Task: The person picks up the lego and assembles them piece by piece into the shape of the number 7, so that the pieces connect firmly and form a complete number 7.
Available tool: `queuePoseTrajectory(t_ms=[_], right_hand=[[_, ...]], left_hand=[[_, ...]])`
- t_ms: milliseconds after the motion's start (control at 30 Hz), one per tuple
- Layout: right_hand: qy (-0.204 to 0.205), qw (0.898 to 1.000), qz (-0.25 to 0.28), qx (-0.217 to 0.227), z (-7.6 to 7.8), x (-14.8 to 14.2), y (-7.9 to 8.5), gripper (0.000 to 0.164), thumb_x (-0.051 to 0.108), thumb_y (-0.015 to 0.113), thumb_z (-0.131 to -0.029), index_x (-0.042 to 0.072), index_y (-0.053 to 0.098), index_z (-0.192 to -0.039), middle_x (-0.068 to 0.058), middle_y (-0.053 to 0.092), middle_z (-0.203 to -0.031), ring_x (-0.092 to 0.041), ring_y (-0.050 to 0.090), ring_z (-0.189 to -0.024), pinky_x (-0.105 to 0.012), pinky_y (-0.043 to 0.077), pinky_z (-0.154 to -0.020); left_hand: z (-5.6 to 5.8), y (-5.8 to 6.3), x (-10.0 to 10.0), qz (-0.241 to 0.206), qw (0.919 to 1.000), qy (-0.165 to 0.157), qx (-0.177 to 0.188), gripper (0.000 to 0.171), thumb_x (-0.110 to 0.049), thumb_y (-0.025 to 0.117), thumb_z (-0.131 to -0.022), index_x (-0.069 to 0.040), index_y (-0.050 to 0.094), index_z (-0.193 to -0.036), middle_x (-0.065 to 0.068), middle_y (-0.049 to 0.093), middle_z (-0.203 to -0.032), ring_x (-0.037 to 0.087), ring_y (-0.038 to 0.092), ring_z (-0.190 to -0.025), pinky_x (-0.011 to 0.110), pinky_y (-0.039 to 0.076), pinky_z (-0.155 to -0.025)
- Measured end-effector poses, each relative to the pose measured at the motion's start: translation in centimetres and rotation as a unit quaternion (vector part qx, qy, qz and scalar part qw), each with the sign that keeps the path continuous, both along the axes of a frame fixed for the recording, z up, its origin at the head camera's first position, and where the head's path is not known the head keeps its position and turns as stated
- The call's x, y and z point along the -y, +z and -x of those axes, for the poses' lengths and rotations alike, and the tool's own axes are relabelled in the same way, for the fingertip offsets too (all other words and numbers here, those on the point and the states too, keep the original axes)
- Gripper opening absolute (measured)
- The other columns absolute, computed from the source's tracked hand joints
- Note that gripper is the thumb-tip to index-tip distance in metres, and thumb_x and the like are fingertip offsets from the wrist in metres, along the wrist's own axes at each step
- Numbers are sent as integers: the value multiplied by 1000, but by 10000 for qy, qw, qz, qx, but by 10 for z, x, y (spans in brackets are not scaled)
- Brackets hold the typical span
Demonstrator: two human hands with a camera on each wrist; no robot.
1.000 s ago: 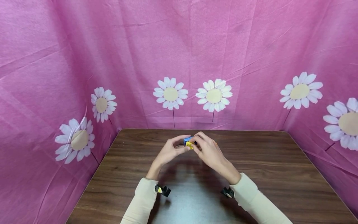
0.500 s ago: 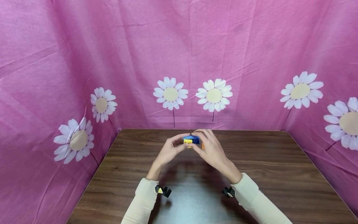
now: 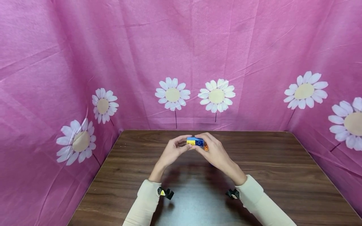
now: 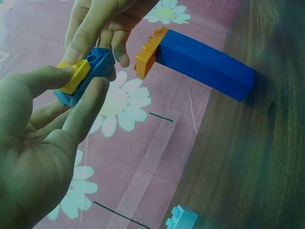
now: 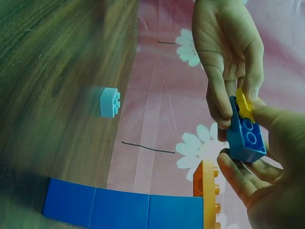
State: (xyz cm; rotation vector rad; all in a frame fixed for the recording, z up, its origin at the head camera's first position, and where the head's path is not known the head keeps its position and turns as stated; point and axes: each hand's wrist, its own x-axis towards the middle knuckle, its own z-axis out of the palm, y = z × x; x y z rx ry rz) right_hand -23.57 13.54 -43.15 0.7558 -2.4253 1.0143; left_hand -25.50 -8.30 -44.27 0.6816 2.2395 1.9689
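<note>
Your left hand [image 3: 171,151] and right hand [image 3: 214,151] pinch the blue brick [image 5: 239,139] and yellow piece [image 5: 245,106] above the surface [image 3: 271,175]; I can't tell if they're fully joined. The blue column [image 4: 205,64] already has its orange brick [image 4: 150,52]; the light-blue brick [image 5: 108,102] sits unattached.

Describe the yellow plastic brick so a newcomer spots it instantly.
Over the brown wood-grain table, left hand and right hand hold a rectangular blue plastic brick. The yellow plastic brick lies against its half nearer the left hand. Nearby stacked bricks are blue and orange; only this one is yellow.
</note>
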Motion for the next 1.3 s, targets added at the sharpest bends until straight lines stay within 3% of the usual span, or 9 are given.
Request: queuePoseTrajectory(t_ms=[500, 733, 867, 1300], right_hand=[[-125, 9999, -77, -57, 0, 0, -2, 44, 28, 82, -95, 6, 69, -130, -7, 70, -123, -22, 70, -109, -44, 62, -92], [-206, 9996, -52, -176, -2, 1, 0, 40, 27, 84, -93, 8, 70, -126, -6, 71, -117, -18, 67, -97, -38, 60, -80], [-238, 9994, 17, -244, -4, 2, 1, 40, 27, 85, -91, 8, 71, -124, -6, 72, -117, -16, 65, -93, -33, 57, -76], [-342, 9993, 94, -140, -2, 1, -2, 40, 26, 86, -90, 9, 71, -123, -6, 72, -115, -17, 66, -94, -34, 56, -75]], left_hand=[[1, 0, 0, -64, 9998, -138, -113, 45, -5, 69, -103, 7, 59, -145, 27, 72, -128, 18, 75, -106, 30, 62, -93], [1, 0, -1, 8, 9993, -78, -356, 38, -3, 72, -100, 2, 67, -138, 26, 74, -127, 21, 75, -108, 30, 63, -91], [0, 1, -1, -18, 9989, -49, -468, 37, -3, 73, -99, 1, 69, -136, 25, 75, -125, 17, 76, -103, 29, 63, -89], [2, 0, -3, -15, 9984, -3, -564, 36, -2, 75, -98, 0, 70, -134, 23, 76, -123, 13, 76, -100, 29, 63, -87]])
